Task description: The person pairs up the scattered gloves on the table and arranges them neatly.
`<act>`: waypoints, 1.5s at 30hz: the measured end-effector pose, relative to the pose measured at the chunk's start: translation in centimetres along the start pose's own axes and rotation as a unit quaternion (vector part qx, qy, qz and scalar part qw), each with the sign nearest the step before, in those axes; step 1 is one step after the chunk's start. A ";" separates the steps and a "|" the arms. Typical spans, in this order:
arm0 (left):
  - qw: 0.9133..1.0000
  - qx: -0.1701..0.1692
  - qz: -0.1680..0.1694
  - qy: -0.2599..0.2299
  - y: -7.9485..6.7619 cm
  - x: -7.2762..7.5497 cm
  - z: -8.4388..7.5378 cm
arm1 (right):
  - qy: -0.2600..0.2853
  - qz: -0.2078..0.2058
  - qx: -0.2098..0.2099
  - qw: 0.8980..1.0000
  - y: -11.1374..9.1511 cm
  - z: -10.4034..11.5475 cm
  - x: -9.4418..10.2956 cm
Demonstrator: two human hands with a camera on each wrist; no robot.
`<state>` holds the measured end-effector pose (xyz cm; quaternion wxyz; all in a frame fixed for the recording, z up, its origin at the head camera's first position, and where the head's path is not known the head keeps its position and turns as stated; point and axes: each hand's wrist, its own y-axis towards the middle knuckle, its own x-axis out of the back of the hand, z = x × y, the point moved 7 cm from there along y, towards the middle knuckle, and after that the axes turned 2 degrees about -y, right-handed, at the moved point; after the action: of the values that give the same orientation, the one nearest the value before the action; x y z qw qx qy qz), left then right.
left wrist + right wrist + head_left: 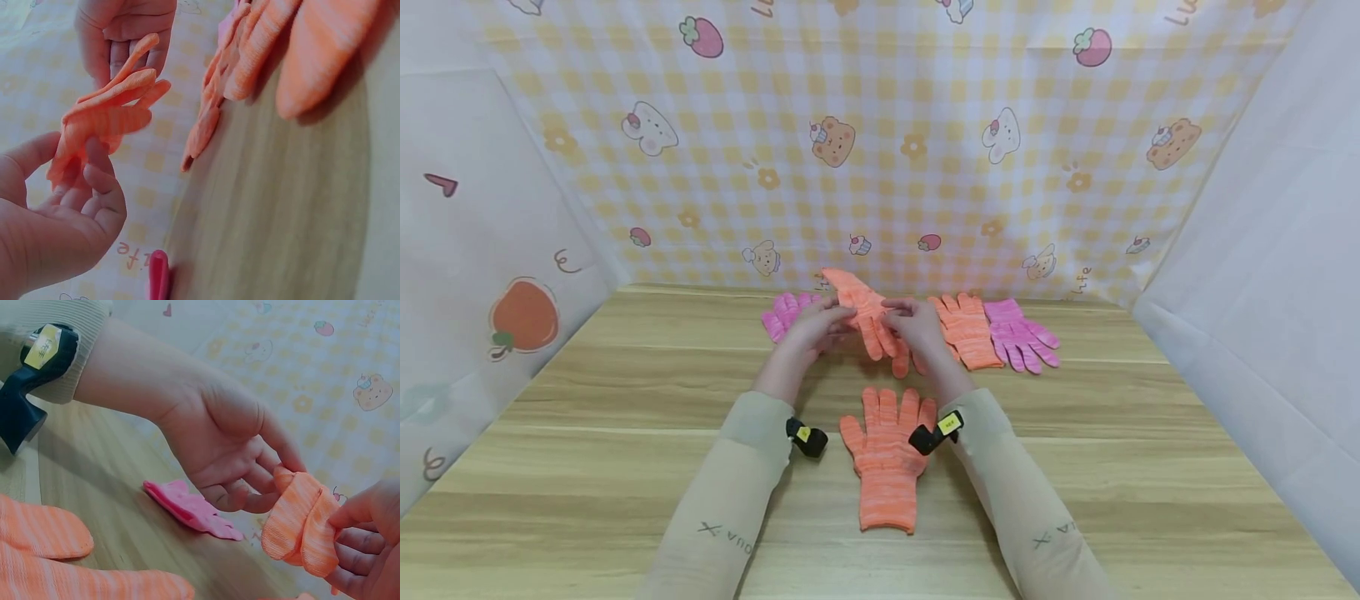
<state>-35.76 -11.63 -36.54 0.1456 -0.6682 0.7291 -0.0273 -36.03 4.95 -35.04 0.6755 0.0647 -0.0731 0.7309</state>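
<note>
Above the back of the table, both hands hold an orange knitted glove (856, 298) between them, its fingers pointing down. My left hand (815, 327) pinches it from the left with thumb and fingers, as the left wrist view shows at the glove's lower part (75, 147). From the other side, my right hand (917, 327) grips it between thumb and fingertips; this hand (370, 534) appears at the right edge of the right wrist view. Nearer the front, another orange glove (887, 462) lies flat, fingers toward the back and cuff toward the front.
Behind the hands lies a pink glove (786, 315) at left, partly covered by the left hand. At right, an orange glove (968, 329) touches a pink glove (1018, 336). More orange glove fingers (900, 363) show below the held glove. A patterned curtain (917, 192) hangs behind the table.
</note>
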 end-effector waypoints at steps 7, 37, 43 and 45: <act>0.999 -0.016 0.037 -0.030 -0.4 -0.7 -0.6 | -0.041 0.000 0.020 0.999 -0.2 0.8 0.9; 0.964 -0.040 0.186 -0.187 -3.7 -1.9 -2.1 | -0.100 0.027 0.162 0.981 -1.9 4.0 3.2; 0.966 -0.037 0.192 -0.168 -4.2 -1.6 -2.6 | -0.121 0.044 0.179 0.975 -2.2 4.4 3.3; 0.969 -0.044 0.194 -0.149 -4.3 -1.4 -2.9 | -0.126 0.048 0.183 0.974 -2.2 4.5 3.4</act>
<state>-32.26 -11.16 -32.51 0.2258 -0.5161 0.8154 0.1338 -34.11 7.60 -29.93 0.6017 0.2754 -0.0252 0.7493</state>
